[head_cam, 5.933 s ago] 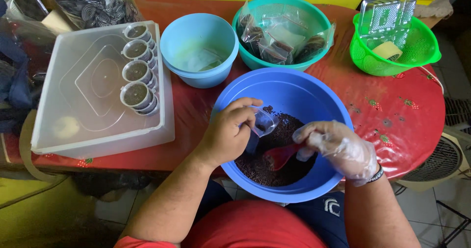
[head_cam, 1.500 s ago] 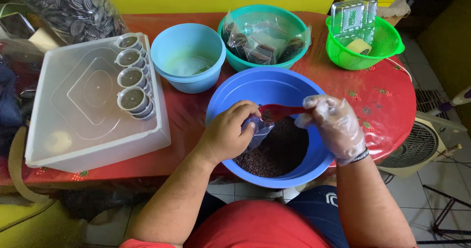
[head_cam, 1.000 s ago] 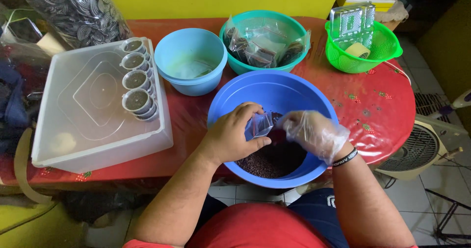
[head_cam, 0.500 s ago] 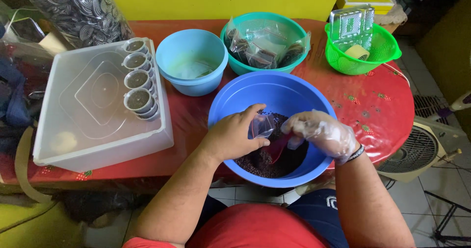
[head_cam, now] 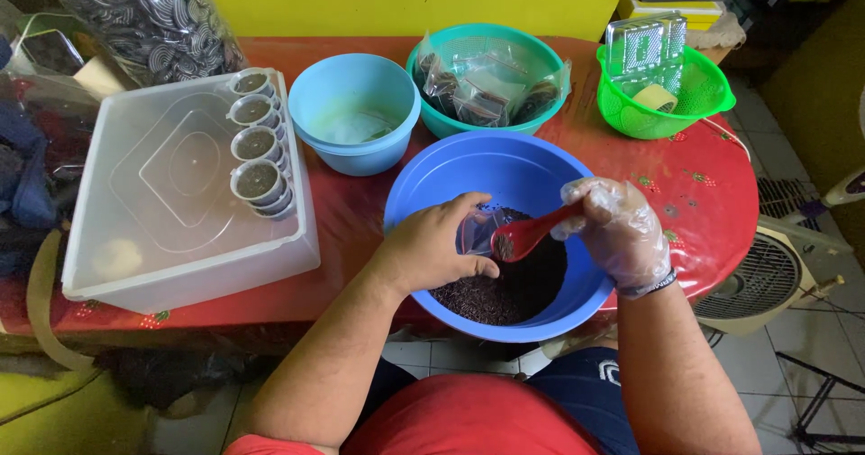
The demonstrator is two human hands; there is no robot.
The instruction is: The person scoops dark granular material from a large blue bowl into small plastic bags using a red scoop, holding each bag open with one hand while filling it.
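Right hand (head_cam: 617, 225), in a clear plastic glove, fingers closed around the handle of a red spoon (head_cam: 527, 236); spoon bowl points left, tipped at the mouth of a small clear cup (head_cam: 478, 232). Left hand (head_cam: 434, 250), bare, fingers curled around that cup, holding it tilted over the dark grains (head_cam: 514, 288). Both hands sit inside the big blue bowl (head_cam: 450, 171), grains heaped in its near part, bowl at the near edge of the red table (head_cam: 703, 185). Behind it, just beside: light blue bowl (head_cam: 354, 113) with something pale in the bottom, and a teal bowl (head_cam: 478, 81) holding small clear bags. Far right, a green basket (head_cam: 662, 95) with clear plastic containers in it. Left, a big translucent lidded box (head_cam: 185, 194); four filled cups (head_cam: 255, 144) in a row along its right edge. Back left corner, a clear bag of round lids (head_cam: 149, 18). Fan (head_cam: 766, 279) on the floor at right.
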